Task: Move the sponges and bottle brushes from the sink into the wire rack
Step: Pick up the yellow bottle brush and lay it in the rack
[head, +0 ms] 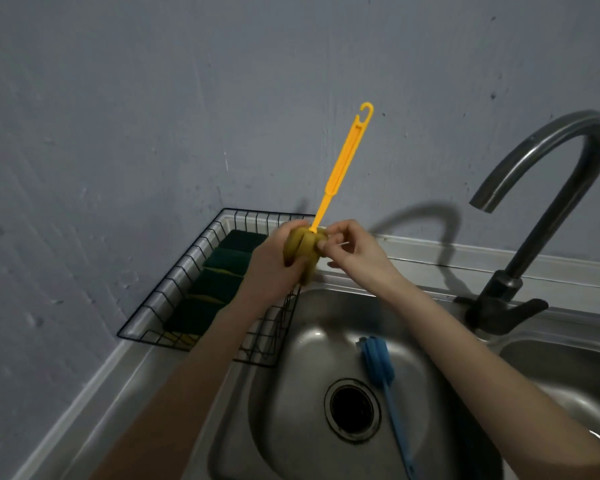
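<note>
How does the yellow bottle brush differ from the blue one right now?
The yellow bottle brush is held in the air, handle pointing up, its sponge head gripped by the left hand with the right hand pinching beside it; the blue bottle brush lies untouched in the sink by the drain. The yellow head looks discoloured; the blue one looks clean. Both have foam heads on long plastic handles, and neither is in the wire rack yet.
</note>
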A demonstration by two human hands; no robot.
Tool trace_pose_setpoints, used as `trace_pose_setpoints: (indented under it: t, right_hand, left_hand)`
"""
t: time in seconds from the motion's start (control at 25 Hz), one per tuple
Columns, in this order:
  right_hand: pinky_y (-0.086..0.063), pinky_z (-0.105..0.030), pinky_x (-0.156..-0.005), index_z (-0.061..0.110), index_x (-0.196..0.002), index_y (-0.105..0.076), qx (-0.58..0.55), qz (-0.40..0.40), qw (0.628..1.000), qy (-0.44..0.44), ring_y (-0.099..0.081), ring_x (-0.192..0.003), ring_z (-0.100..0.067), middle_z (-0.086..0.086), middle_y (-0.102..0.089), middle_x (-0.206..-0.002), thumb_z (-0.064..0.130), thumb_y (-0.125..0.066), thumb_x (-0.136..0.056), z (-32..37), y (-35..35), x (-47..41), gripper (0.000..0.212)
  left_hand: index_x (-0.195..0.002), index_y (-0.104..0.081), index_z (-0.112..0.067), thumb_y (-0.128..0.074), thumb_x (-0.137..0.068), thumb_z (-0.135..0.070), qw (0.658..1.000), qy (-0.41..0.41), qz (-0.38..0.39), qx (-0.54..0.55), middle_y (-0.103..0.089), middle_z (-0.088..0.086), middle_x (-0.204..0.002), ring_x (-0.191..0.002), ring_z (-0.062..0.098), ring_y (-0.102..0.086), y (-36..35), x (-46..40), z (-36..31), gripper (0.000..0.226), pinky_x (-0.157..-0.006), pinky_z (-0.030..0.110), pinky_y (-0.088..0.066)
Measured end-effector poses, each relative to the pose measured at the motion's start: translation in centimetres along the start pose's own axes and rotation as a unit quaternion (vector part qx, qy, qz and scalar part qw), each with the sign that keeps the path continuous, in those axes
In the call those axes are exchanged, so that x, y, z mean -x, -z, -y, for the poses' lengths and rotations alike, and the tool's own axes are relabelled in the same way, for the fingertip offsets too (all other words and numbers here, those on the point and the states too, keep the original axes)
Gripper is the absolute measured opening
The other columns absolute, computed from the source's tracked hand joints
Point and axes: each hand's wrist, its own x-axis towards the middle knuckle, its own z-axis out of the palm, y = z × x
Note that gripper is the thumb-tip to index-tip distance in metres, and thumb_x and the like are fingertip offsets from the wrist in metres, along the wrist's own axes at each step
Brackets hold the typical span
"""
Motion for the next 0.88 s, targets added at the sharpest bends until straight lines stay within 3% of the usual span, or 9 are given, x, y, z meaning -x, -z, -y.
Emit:
trace_pose_setpoints:
  t: [0.08, 0.2, 0.36, 0.44, 0.56, 0.64, 0.76, 0.88]
  right_hand:
    - [-0.049, -0.046, -0.09, 0.019, -0.092, -0.049, 0.005, -0.023, 1.0, -0.001, -0.055, -0.086, -0.021, 0.005, -0.048, -0.071, 0.013, -0.058, -0.084, 0.4, -0.1, -2.2, 0.013]
    - [-0.053, -0.037, -0.083, 0.008, -0.113, -0.051, -0.018, -0.016, 1.0, -0.016, -0.056, -0.089, -0.022, 0.001, -0.048, -0.076, 0.01, -0.055, -0.086, 0.5, -0.3, -5.8, 0.027]
    - [-0.054, -0.036, -0.078, 0.004, -0.101, -0.058, -0.037, -0.018, 0.999, -0.031, -0.058, -0.073, -0.016, -0.013, -0.051, -0.086, 0.012, -0.05, -0.09, -0.9, -1.0, -9.7, 0.016]
    - [-0.053, -0.029, -0.071, 0.007, -0.093, -0.059, -0.038, -0.019, 0.998, -0.05, -0.058, -0.069, -0.012, -0.012, -0.056, -0.083, 0.015, -0.049, -0.091, -2.3, -1.2, -11.6, 0.014]
    - [-0.052, -0.02, -0.065, 0.014, -0.076, -0.056, -0.041, -0.031, 0.996, -0.076, -0.06, -0.069, -0.013, -0.005, -0.061, -0.074, 0.017, -0.048, -0.09, -4.7, -1.0, -14.2, 0.017]
    - [-0.052, -0.018, -0.065, 0.01, -0.081, -0.058, -0.04, -0.041, 0.994, -0.092, -0.06, -0.068, -0.011, -0.008, -0.061, -0.079, 0.016, -0.048, -0.091, -6.6, -0.9, -15.3, 0.015]
    - [-0.053, -0.029, -0.072, -0.003, -0.1, -0.061, -0.025, -0.062, 0.99, -0.125, -0.062, -0.079, -0.019, -0.013, -0.061, -0.09, 0.015, -0.047, -0.091, -9.3, -0.9, -16.3, 0.024]
    - [-0.053, -0.034, -0.076, -0.002, -0.102, -0.061, -0.015, -0.059, 0.987, -0.15, -0.062, -0.091, -0.023, -0.016, -0.063, -0.097, 0.018, -0.048, -0.091, -11.3, -1.1, -16.5, 0.026]
  left_hand:
    - [-0.12, -0.05, -0.019, -0.057, -0.079, -0.017, 0.999, -0.012, 0.012, -0.031, -0.056, -0.006, -0.099, -0.086, 0.01, -0.054, 0.5, -1.6, 1.4, 0.042, -0.067, -0.003, -0.037]
    - [-0.121, -0.049, -0.019, -0.056, -0.083, -0.011, 0.997, -0.011, 0.048, -0.065, -0.059, 0.0, -0.104, -0.088, 0.012, -0.054, 0.8, -4.3, 3.9, 0.04, -0.069, 0.005, -0.04]
    - [-0.122, -0.047, -0.019, -0.055, -0.081, -0.005, 0.995, 0.021, 0.056, -0.077, -0.06, 0.005, -0.109, -0.093, 0.015, -0.055, 0.4, -7.7, 7.4, 0.044, -0.074, 0.014, -0.042]
    - [-0.124, -0.046, -0.02, -0.055, -0.081, -0.005, 0.993, 0.046, 0.065, -0.085, -0.057, 0.009, -0.121, -0.104, 0.021, -0.054, -0.5, -9.3, 9.4, 0.047, -0.084, 0.025, -0.042]
    - [-0.124, -0.046, -0.02, -0.054, -0.079, -0.002, 0.991, 0.061, 0.08, -0.093, -0.052, 0.009, -0.127, -0.113, 0.023, -0.05, -2.1, -11.4, 12.1, 0.05, -0.089, 0.027, -0.037]
    - [-0.123, -0.047, -0.02, -0.052, -0.077, 0.002, 0.989, 0.067, 0.1, -0.09, -0.051, 0.01, -0.128, -0.116, 0.023, -0.049, -3.2, -12.4, 13.7, 0.051, -0.092, 0.028, -0.038]
    - [-0.123, -0.048, -0.02, -0.05, -0.073, 0.006, 0.983, 0.065, 0.129, -0.111, -0.05, 0.011, -0.129, -0.119, 0.025, -0.048, -4.6, -13.6, 15.8, 0.056, -0.097, 0.033, -0.04]
    - [-0.125, -0.046, -0.019, -0.049, -0.074, 0.007, 0.977, 0.066, 0.147, -0.141, -0.047, 0.012, -0.132, -0.12, 0.028, -0.046, -5.4, -14.0, 16.8, 0.057, -0.098, 0.036, -0.04]
